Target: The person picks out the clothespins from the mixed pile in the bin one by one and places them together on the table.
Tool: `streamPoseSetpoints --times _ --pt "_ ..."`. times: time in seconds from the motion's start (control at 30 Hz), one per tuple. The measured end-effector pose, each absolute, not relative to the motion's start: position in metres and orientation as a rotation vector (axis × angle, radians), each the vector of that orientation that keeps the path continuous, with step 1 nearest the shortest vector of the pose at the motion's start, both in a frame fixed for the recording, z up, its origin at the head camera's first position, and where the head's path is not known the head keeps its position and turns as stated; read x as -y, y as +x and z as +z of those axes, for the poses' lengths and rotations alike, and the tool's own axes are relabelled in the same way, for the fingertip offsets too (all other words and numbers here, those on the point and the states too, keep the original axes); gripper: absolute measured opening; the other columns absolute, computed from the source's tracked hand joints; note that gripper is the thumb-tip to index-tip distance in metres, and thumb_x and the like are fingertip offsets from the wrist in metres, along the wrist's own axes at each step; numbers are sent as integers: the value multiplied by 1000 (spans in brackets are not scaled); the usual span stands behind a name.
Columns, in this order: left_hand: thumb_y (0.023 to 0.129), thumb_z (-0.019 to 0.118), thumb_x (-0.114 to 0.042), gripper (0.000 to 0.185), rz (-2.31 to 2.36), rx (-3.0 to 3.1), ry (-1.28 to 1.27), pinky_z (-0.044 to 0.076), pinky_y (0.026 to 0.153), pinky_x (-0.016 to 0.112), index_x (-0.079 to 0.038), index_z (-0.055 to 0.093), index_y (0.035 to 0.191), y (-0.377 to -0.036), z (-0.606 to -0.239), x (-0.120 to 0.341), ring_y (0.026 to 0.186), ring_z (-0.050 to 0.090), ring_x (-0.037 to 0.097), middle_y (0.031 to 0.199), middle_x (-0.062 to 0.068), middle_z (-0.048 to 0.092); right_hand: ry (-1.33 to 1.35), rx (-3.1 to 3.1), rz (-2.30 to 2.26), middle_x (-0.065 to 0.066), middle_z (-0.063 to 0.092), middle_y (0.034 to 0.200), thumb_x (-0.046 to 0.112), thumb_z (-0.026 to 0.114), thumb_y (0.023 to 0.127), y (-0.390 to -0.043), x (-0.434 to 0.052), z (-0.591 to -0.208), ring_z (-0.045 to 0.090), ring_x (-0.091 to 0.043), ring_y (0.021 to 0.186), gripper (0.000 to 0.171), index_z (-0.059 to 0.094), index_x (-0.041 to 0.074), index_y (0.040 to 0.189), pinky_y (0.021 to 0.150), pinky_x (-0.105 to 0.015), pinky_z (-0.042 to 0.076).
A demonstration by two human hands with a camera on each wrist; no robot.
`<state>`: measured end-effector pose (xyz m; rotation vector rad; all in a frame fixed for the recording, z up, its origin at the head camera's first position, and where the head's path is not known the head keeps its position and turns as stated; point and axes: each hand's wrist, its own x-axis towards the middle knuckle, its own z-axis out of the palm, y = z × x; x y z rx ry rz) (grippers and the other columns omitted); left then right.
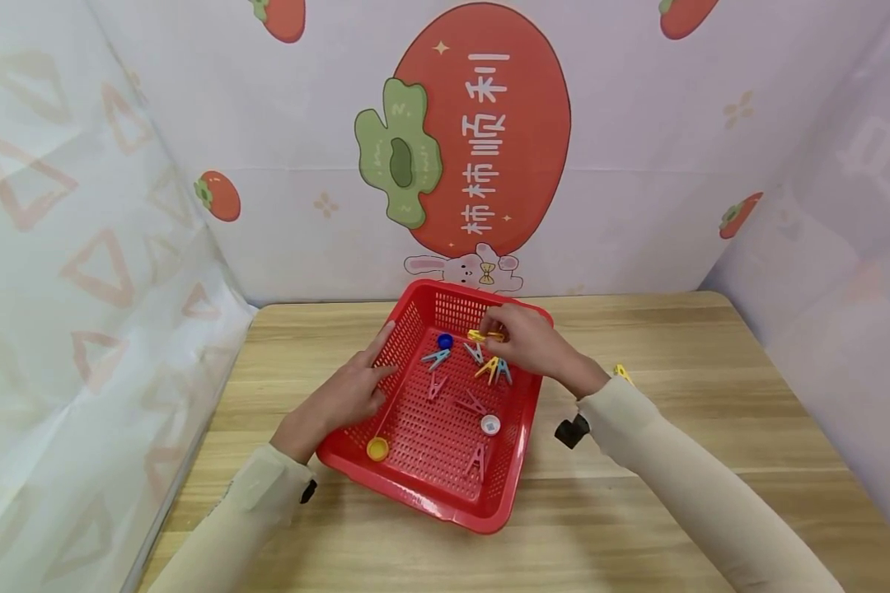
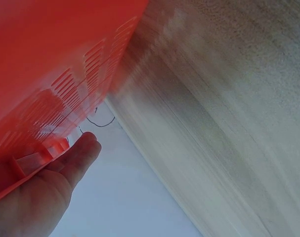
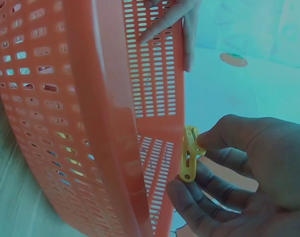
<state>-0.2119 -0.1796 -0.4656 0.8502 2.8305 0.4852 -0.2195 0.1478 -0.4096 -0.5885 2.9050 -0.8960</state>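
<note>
A red plastic basket (image 1: 415,500) sits turned at an angle on the table. My left hand (image 1: 352,391) holds its left rim, fingers over the inside and, in the left wrist view, the thumb (image 2: 80,158) outside below the rim. Over the far right part of the basket, my right hand (image 1: 526,342) pinches a yellow clothespin (image 3: 188,158) between thumb and fingers. Below that hand lie a grey clothespin (image 1: 475,352), another yellow clothespin (image 1: 487,368) and a blue one (image 1: 504,372). Elsewhere inside are a light blue clothespin (image 1: 437,357) and several pink clothespins (image 1: 436,385).
Three caps lie in the basket: blue (image 1: 445,340), yellow (image 1: 377,449) and white (image 1: 490,425). Right of the basket, a yellow clothespin (image 1: 622,373) rests on the wooden table (image 1: 712,395), partly hidden by the right forearm. A printed backdrop (image 1: 297,239) stands behind the table.
</note>
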Motion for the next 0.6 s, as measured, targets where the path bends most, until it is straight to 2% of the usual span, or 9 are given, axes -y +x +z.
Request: streamPoseSetpoints --times 0.6 --pt "93 74 3 53 468 -2846 890 59 110 53 1 67 146 -212 -466 180 155 45 44 186 7 1 -592 -2892 -1045 -11 75 116 13 73 100 -210 -167 -415 68 -29 104 20 79 6 118 93 -47 66"
